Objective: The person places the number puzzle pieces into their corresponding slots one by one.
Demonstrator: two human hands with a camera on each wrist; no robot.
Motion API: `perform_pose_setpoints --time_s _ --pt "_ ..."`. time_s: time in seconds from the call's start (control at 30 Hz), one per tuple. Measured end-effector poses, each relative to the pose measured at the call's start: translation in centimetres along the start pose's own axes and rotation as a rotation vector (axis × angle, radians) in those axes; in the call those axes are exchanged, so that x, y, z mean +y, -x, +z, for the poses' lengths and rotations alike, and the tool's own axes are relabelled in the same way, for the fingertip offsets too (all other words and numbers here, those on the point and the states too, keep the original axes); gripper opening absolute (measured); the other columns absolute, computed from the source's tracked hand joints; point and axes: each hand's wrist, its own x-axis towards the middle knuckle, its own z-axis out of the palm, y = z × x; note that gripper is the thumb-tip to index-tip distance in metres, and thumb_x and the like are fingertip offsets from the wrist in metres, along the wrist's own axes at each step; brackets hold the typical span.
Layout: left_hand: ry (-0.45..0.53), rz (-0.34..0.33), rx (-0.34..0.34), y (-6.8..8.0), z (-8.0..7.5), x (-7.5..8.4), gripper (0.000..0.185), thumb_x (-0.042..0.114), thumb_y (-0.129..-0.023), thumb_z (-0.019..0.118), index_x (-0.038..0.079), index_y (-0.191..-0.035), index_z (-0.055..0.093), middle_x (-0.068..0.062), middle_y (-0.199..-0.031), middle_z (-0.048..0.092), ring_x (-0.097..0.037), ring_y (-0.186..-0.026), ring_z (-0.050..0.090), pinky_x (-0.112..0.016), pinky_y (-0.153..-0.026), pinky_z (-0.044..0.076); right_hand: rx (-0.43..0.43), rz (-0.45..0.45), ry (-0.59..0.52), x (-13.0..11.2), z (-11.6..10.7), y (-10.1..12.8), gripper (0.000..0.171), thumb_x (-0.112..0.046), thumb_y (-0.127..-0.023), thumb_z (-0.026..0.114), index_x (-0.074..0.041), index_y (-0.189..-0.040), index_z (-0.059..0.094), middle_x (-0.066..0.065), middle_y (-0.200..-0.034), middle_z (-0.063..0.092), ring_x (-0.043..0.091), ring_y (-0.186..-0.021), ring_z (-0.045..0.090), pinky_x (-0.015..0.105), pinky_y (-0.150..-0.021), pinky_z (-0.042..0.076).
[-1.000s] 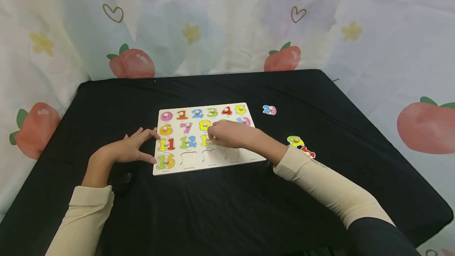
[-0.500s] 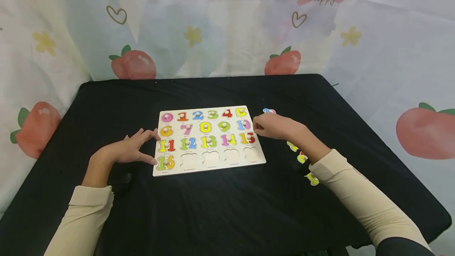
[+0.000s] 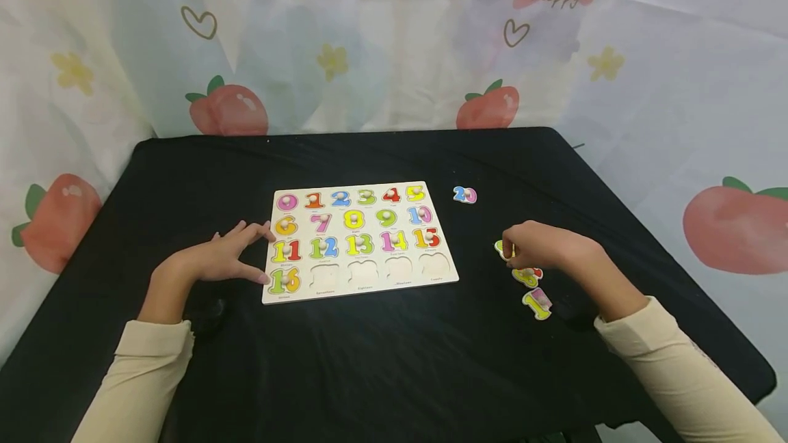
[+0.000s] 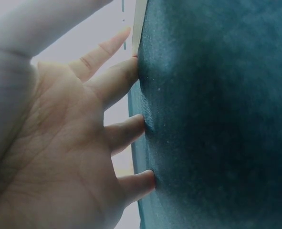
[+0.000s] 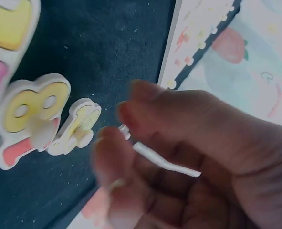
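Observation:
A wooden number puzzle board lies on the black cloth, with knobbed numbers 0 to 16 seated and several bare recesses in its bottom row. My left hand rests at the board's left edge, fingers spread and fingertips along the rim; its palm fills the left wrist view. My right hand is over the loose pieces, thumb and fingers bent with a gap between them. Just off its fingertips lies a green and yellow number piece, beside the red and yellow 18 piece. A yellow and pink piece lies nearer me.
A blue and pink 20 piece lies right of the board's top corner. The black cloth covers the table, and a fruit-printed curtain hangs behind and at both sides.
My right hand has moved right, from over the board's middle to the loose pieces, and uncovered the board and the 20 piece. The left hand has stayed at the board's edge.

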Motion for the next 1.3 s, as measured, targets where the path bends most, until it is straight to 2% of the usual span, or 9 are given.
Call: perform_pose_setpoints --time_s 0.17,0.33,0.5,0.8,1.0,1.13,1.23,1.3 --pt "-0.021 0.002 0.002 -0.1 -0.1 0.2 0.076 0.041 -0.072 0.079 0.009 -0.126 0.037 -0.025 -0.151 0.018 -0.05 -0.135 -0.003 -0.073 -0.097 -0.002 -0.064 0.068 -0.024 0.3 1.1 2.1 0.01 -0.001 -0.078 0.069 -0.003 -0.085 0.063 -0.003 -0.076 0.055 0.01 -0.059 0.05 0.027 -0.053 0.045" --pt "-0.034 -0.005 -0.002 -0.1 -0.3 0.2 0.076 0.042 -0.072 0.078 0.009 -0.126 0.037 -0.025 -0.151 0.018 -0.05 -0.135 -0.003 -0.073 -0.097 -0.002 -0.116 0.117 -0.107 0.6 2.4 3.2 0.011 0.001 -0.078 0.067 -0.007 -0.075 0.06 -0.002 -0.068 0.054 0.011 -0.053 0.05 0.026 -0.049 0.044" --pt "-0.025 -0.004 -0.002 0.0 -0.3 0.0 0.076 0.043 -0.072 0.078 0.009 -0.127 0.037 -0.025 -0.151 0.017 -0.049 -0.136 -0.005 -0.073 -0.097 -0.004 -0.104 0.135 -0.189 1.0 3.1 3.6 0.017 0.006 -0.076 0.065 -0.007 -0.072 0.055 0.0 -0.069 0.054 0.013 -0.054 0.055 0.027 -0.05 0.047" --pt "-0.006 0.004 0.004 0.2 -0.2 0.1 0.076 0.041 -0.072 0.079 0.009 -0.127 0.036 -0.025 -0.151 0.017 -0.049 -0.136 -0.005 -0.073 -0.097 -0.004 -0.09 0.136 -0.161 0.7 3.1 3.4 0.013 0.006 -0.077 0.064 -0.006 -0.073 0.061 0.0 -0.07 0.055 0.012 -0.053 0.055 0.027 -0.05 0.048" --pt "-0.014 0.004 0.006 0.2 -0.1 0.2 0.077 0.042 -0.072 0.079 0.009 -0.127 0.037 -0.025 -0.151 0.017 -0.049 -0.136 -0.005 -0.073 -0.097 -0.004 -0.054 0.081 -0.127 -0.5 2.6 3.4 0.011 0.004 -0.08 0.063 -0.006 -0.075 0.062 -0.002 -0.068 0.054 0.01 -0.052 0.052 0.025 -0.048 0.046" --pt "-0.021 -0.004 0.005 0.2 -0.2 0.1 0.077 0.043 -0.072 0.078 0.01 -0.127 0.036 -0.024 -0.151 0.017 -0.048 -0.136 -0.005 -0.072 -0.098 -0.004 0.026 -0.011 -0.074 -1.4 2.3 2.9 0.019 0.005 -0.079 0.061 -0.009 -0.066 0.056 -0.008 -0.059 0.044 0.004 -0.048 0.04 0.021 -0.044 0.036" --pt "-0.012 -0.005 0.001 0.1 -0.1 0.1 0.076 0.042 -0.072 0.078 0.009 -0.127 0.037 -0.025 -0.151 0.017 -0.049 -0.136 -0.004 -0.073 -0.097 -0.003 0.09 -0.087 -0.03 -2.0 2.3 2.2 0.022 0.006 -0.077 0.06 -0.01 -0.064 0.054 -0.01 -0.059 0.041 0.003 -0.051 0.035 0.02 -0.046 0.032" --pt "-0.006 -0.003 -0.004 0.0 0.0 0.2 0.076 0.042 -0.073 0.078 0.009 -0.127 0.037 -0.026 -0.151 0.017 -0.049 -0.136 -0.004 -0.073 -0.097 -0.003 0.115 -0.115 -0.016 -2.3 2.3 1.7 0.019 0.006 -0.076 0.06 -0.01 -0.067 0.054 -0.01 -0.061 0.043 0.004 -0.053 0.036 0.02 -0.048 0.033"
